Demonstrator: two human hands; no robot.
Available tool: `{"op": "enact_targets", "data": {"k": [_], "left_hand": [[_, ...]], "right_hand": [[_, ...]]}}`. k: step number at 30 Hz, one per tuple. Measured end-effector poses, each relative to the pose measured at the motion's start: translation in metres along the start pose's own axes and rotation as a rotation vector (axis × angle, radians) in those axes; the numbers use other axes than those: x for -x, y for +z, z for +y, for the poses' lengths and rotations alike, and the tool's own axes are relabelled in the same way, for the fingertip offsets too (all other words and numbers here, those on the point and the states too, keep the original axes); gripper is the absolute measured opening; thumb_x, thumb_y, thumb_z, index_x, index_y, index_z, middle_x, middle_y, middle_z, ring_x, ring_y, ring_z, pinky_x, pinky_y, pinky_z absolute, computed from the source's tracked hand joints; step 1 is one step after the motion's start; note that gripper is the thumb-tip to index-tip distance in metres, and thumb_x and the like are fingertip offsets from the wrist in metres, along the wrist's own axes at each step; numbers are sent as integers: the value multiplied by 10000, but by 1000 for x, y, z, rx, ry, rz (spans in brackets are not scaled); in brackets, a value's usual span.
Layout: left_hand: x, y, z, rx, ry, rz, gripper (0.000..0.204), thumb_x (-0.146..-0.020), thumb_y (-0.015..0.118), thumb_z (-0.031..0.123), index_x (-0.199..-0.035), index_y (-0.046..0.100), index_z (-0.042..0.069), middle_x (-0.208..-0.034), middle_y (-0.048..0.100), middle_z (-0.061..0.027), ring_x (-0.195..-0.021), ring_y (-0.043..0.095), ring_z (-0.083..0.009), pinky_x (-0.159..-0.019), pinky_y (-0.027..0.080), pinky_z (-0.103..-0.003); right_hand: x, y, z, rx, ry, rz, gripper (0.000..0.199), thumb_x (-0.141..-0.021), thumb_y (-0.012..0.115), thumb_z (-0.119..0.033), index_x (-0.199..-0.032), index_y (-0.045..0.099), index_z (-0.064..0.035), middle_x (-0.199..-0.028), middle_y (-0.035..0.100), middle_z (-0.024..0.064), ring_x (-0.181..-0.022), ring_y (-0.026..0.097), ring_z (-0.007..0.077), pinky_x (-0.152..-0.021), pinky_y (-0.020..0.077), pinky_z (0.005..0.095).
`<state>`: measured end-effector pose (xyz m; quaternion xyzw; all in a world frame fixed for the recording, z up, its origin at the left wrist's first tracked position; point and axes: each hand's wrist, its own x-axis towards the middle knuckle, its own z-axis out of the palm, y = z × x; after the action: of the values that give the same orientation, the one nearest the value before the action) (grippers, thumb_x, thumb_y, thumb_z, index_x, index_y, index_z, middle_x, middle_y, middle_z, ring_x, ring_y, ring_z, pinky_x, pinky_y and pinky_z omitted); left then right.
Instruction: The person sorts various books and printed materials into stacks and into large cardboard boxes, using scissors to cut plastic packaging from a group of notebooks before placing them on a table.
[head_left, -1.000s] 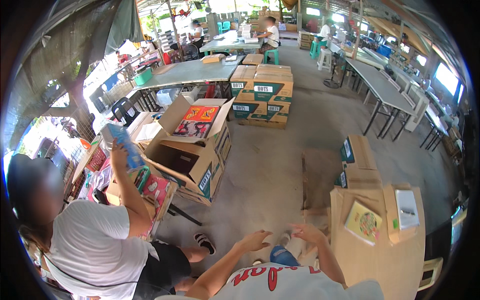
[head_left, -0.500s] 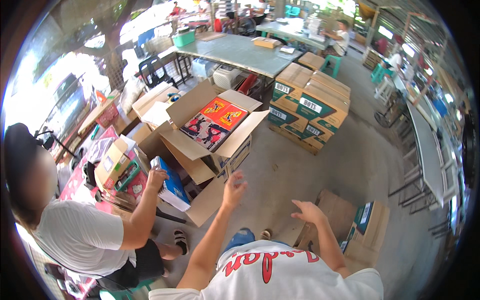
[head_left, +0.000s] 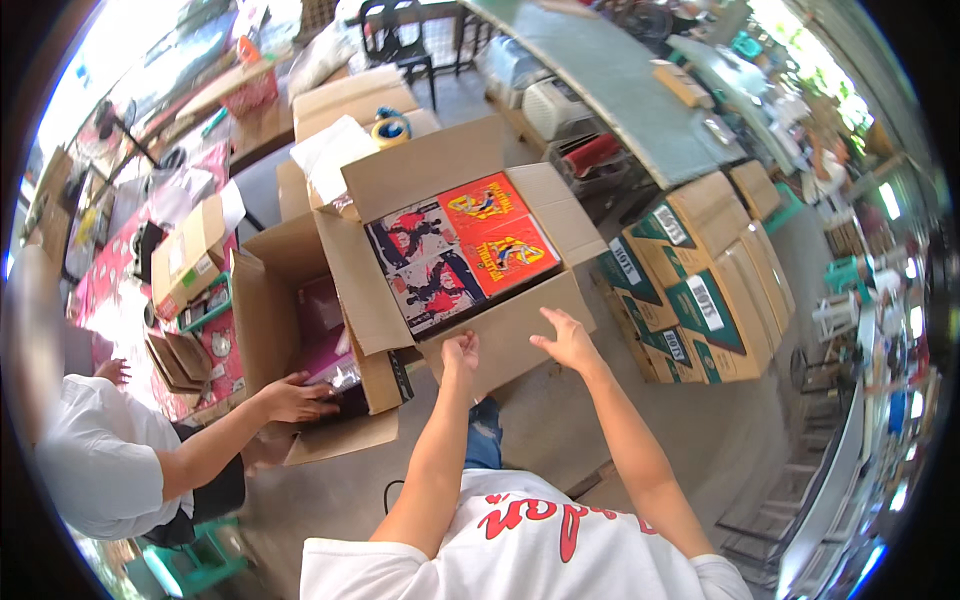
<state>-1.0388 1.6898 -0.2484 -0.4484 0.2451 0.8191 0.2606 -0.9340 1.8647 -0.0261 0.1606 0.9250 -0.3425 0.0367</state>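
Note:
An open cardboard box [head_left: 510, 350] stands in front of me, its flaps spread. Inside lie stacks of notebooks, red-and-orange covers [head_left: 500, 235] on the right and grey-pink ones with black figures [head_left: 425, 265] on the left. My left hand [head_left: 460, 352] is at the near flap, its fingers curled; whether they pinch the cardboard is hidden. Over the right part of that flap my right hand [head_left: 566, 340] is open and holds nothing, thumb and fingers apart. Left of this box, a co-worker's hand [head_left: 298, 398] reaches into a second open box [head_left: 285, 270] holding a purple item.
Taped cartons [head_left: 700, 290] are stacked on a pallet at the right. A long grey-green table [head_left: 610, 80] stands behind. Tape rolls [head_left: 391, 128] lie on a carton behind the boxes. The co-worker sits at left beside a pink-covered table [head_left: 120, 280] with small boxes.
My view has turned toward the boxes, and both hands have come to the near flap. My left fingers have curled. The co-worker's hand has left the blue notebook and is in the second box.

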Motion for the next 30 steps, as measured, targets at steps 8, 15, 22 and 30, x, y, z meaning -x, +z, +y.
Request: {"op": "enact_targets", "data": {"k": [8,15,22,30], "left_hand": [[51,9,-3,140,47,8,249,-827,559,36,-1060,509,-38,-1045,619,-174,-1043,604,-310,-965,504,-378],[48,92,-6,534,90,108,377,-816,732,207,-1094,550,28,-1010,530,-87,-1008,558,-243,-940,478,-337],[-39,112,3,616,488,241,384,-852,706,203,-1168,574,30,-1141,621,-100,-1044,597,-210,-877,500,-352],[-78,123,1,894,757,311,344,-789,766,77,-1085,619,-21,-1044,664,-98,-914,638,-176,-837,512,-321]], "right_hand": [[-155,59,84,-1054,1061,115,1446,-597,826,-589,-1458,-226,-96,-1561,21,197,-1401,91,481,-963,348,709],[-195,85,132,-1093,961,-68,1262,-616,789,-616,-1477,36,-82,-1511,133,222,-1319,277,482,-954,371,700],[-200,56,146,-841,1078,-617,1153,-702,679,-679,-1492,69,-101,-1504,90,291,-1342,259,494,-932,423,643],[-255,-49,153,-260,939,-1533,897,-874,619,-499,-1511,101,-136,-1451,353,234,-1188,526,415,-867,495,550]]}}
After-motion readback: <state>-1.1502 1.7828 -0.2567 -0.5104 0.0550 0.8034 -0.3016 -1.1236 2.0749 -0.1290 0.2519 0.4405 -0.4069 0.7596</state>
